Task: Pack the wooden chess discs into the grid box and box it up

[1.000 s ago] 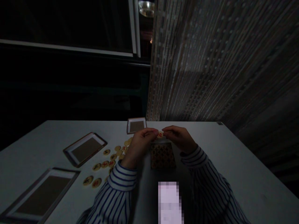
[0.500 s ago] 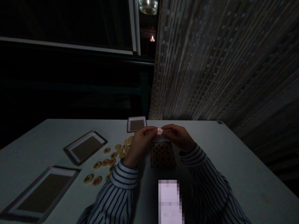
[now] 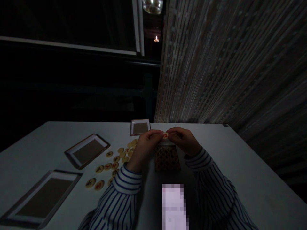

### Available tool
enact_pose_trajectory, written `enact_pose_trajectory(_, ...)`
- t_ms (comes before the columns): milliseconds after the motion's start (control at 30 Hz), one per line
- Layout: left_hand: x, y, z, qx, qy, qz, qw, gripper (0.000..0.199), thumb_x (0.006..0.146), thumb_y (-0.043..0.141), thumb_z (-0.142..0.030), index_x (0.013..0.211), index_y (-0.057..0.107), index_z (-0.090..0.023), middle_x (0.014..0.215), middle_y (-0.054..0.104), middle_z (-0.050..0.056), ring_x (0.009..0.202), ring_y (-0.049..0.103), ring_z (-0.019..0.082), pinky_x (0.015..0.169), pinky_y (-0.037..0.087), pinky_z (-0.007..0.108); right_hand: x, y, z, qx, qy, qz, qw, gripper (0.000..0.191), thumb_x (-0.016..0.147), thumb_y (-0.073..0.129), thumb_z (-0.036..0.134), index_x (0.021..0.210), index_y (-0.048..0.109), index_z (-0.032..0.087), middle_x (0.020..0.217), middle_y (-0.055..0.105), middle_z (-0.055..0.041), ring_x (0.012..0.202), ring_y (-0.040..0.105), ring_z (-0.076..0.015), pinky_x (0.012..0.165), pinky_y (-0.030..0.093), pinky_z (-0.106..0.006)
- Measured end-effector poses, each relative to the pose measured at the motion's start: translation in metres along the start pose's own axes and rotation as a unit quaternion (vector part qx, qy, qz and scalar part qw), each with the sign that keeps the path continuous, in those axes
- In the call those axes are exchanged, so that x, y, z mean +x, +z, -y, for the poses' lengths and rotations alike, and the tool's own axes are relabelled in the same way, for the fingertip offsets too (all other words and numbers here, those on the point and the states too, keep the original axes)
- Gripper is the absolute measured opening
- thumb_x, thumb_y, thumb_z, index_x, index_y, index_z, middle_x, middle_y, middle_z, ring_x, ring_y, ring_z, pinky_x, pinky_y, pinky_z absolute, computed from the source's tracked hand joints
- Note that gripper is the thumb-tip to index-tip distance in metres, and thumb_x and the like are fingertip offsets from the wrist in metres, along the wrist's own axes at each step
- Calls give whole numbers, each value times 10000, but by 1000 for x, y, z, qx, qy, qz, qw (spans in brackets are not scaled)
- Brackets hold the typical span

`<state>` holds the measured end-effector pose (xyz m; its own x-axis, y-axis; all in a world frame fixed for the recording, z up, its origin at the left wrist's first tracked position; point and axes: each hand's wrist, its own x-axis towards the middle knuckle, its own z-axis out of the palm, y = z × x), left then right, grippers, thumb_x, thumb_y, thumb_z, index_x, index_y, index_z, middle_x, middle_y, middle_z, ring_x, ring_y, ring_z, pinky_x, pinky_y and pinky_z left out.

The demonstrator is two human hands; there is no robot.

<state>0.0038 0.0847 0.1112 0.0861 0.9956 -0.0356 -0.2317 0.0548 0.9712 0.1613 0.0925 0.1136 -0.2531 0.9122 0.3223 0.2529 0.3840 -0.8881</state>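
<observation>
Although the room is dim, we record a white worktop [image 3: 220, 179] with a string curtain [image 3: 203, 70] behind it at right and a pale window frame [image 3: 72, 46] at upper left. Three shallow trays [image 3: 88, 151] and scattered round pieces [image 3: 107, 166] lie to the left. We find the red-marked piece [image 3: 165, 135] held at both sides: the left hand [image 3: 145, 145] pinched on one edge, the right hand [image 3: 183, 140] on the other, near the far edge of a box [image 3: 168, 170] of similar pieces.
</observation>
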Motion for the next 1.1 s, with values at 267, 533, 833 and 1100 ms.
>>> enact_pose_trajectory(267,2,-3,0,26,27,-12,999,255,578,718,-315,756,667,-141,734,679,43,703,605,148,664,449,254,-2,-2,1,-55,-29,5,998,148,723,580,259,835,642,184,768,658,-27,664,587,-123,599,477,-241)
enact_pose_trajectory(533,1,-3,-1,13,18,-1,1000,215,578,725,-283,733,660,-149,680,669,19,647,594,123,640,447,236,-1,-4,0,-74,-39,11,996,166,738,564,261,858,647,182,785,672,-34,696,600,-134,623,483,-254)
enact_pose_trajectory(833,5,-7,5,12,18,10,1000,264,589,719,-297,797,668,-141,717,679,30,685,607,132,678,462,253,0,-2,-2,-48,-24,6,999,185,714,595,267,862,631,161,753,667,-31,655,599,-119,595,479,-234)
enact_pose_trajectory(1100,3,-7,4,53,23,25,998,281,616,701,-314,834,676,-138,790,687,46,751,610,150,733,468,278,-1,-2,0,-89,-26,-4,996,164,734,557,255,828,647,155,751,663,-33,665,583,-122,604,467,-244)
